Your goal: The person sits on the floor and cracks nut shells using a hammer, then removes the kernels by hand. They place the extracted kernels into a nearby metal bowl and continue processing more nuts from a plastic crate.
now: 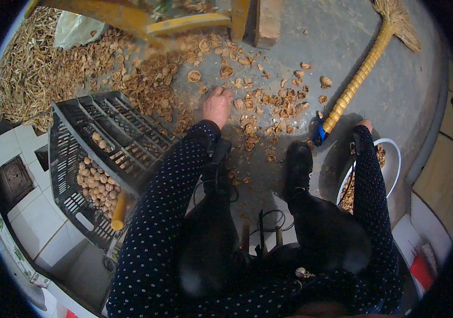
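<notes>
Low over the floor, my left hand (217, 106) is among broken walnut shells (153, 81), its fingers curled and pointing away from me. The back of the hand hides whatever may be under the fingers. A looser group of shell pieces (286, 105) lies just to its right. Only a small part of my right hand (365, 125) shows past the dark dotted sleeve (371, 183). It is close to the far rim of a white bowl (396, 159) that holds walnut pieces (346, 198). What that hand holds, if anything, is hidden.
A black plastic crate (61, 167) with whole walnuts (98, 185) stands at left. A straw broom (357, 83) with a wrapped yellow handle lies at right. A yellow wooden frame (188, 24), a brick (268, 24), a plastic bag (78, 30) and dry stalks (26, 63) are at the far side.
</notes>
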The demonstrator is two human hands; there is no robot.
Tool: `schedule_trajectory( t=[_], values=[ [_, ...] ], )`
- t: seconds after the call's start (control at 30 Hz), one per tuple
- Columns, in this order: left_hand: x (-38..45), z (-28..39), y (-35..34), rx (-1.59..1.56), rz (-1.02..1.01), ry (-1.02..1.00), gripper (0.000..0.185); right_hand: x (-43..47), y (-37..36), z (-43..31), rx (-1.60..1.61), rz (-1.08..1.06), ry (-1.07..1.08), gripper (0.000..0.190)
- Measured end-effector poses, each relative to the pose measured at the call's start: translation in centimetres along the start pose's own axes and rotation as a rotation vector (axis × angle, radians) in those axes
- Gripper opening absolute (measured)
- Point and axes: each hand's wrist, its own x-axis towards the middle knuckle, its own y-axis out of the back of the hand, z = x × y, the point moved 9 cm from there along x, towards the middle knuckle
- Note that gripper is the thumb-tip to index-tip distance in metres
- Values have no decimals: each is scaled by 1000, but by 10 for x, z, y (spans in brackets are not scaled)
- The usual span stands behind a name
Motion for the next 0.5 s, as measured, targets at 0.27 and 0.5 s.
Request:
schedule_trajectory(
  t=[0.27,0.5],
  values=[
    [10,-3,18,-292,243,66,11,-93,100,-27,452,82,411,25],
    [16,-9,-2,-20,136,30,16,-154,149,48,1012,209,521,21]
  ],
)
